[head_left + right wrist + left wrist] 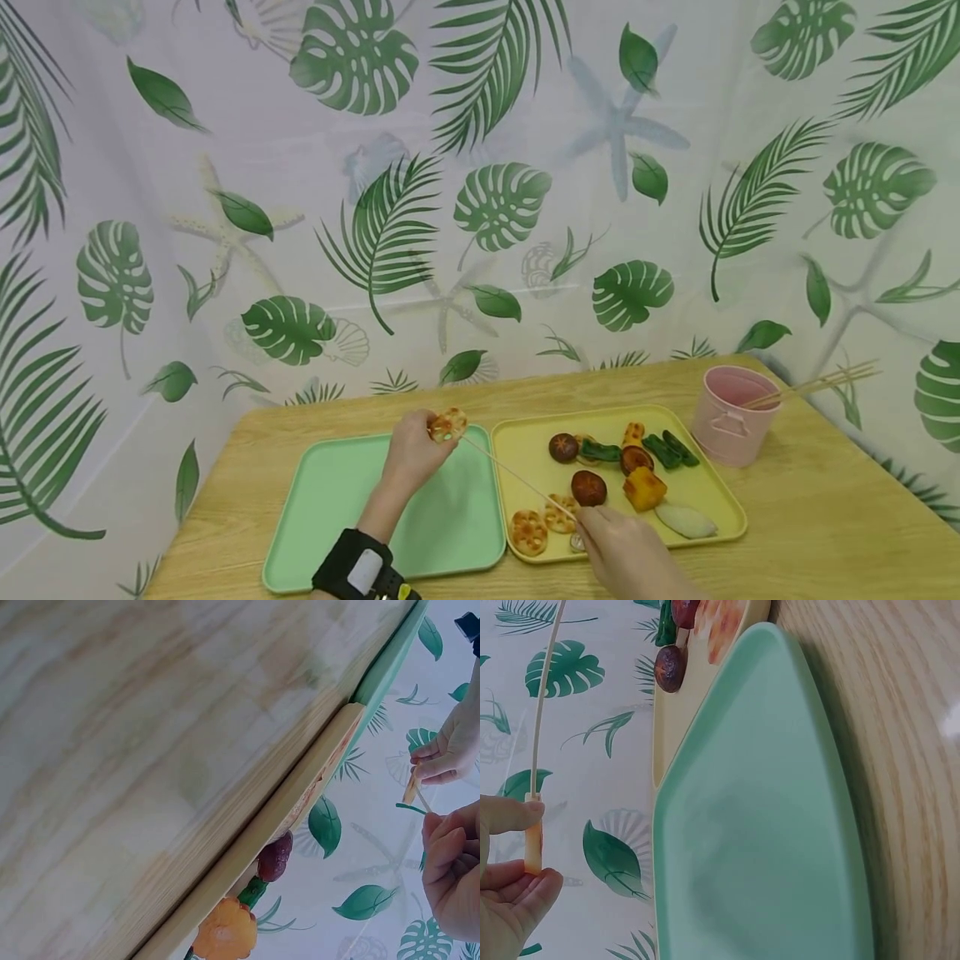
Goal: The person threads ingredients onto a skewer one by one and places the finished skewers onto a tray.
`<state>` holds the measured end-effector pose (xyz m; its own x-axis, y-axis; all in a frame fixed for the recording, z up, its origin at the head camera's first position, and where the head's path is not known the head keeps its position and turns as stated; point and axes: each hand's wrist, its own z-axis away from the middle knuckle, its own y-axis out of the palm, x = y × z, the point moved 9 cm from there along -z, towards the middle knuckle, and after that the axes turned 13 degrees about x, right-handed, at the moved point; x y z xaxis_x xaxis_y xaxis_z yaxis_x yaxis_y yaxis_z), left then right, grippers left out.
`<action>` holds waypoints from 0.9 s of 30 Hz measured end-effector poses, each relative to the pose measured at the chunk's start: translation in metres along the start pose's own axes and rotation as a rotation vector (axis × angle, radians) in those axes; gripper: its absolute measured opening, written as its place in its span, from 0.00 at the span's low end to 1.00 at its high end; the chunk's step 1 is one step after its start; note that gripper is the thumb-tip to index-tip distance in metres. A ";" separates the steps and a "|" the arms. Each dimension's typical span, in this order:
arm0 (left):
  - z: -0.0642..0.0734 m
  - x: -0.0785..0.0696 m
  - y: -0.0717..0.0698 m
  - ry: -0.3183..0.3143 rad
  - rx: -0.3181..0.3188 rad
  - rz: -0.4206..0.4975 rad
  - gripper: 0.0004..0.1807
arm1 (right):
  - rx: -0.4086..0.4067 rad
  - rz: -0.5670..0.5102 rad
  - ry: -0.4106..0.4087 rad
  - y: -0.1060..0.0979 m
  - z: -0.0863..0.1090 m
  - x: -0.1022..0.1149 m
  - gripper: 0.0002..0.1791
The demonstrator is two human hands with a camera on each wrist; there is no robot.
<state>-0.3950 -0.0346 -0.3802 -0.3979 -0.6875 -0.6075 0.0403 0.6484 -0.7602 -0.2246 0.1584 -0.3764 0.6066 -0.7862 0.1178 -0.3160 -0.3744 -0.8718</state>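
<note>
My left hand (412, 454) pinches a round toy lotus root slice (450, 423) with browned spots above the green tray (330, 483). A thin wooden skewer (517, 477) runs from my right hand (628, 550), whose fingers pinch it, to the slice. In the left wrist view the skewer meets the edge of the slice (533, 838), held between thumb and fingers; how deep its tip goes is hidden. Below the right hand is the yellow tray (525, 442), with two more lotus root slices (528, 532) near its front left corner.
On the yellow tray lie toy mushrooms (588, 487), green peppers (662, 451), an orange-yellow piece (644, 488) and a pale oval piece (686, 521). A pink bucket (731, 425) with several skewers (817, 383) stands at the right. Behind the wooden table (817, 517) hangs a leaf-patterned curtain (510, 333).
</note>
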 end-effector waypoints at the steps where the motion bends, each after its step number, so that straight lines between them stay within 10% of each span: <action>1: 0.000 0.000 0.000 -0.003 0.000 -0.003 0.20 | -0.008 -0.002 -0.003 0.000 -0.001 0.000 0.23; 27: 0.004 -0.002 -0.003 -0.010 0.010 -0.019 0.21 | 0.010 -0.161 0.127 0.001 -0.008 -0.003 0.07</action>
<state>-0.3908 -0.0368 -0.3777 -0.3894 -0.7027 -0.5955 0.0417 0.6324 -0.7735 -0.2324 0.1562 -0.3742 0.5518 -0.7726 0.3139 -0.2147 -0.4954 -0.8417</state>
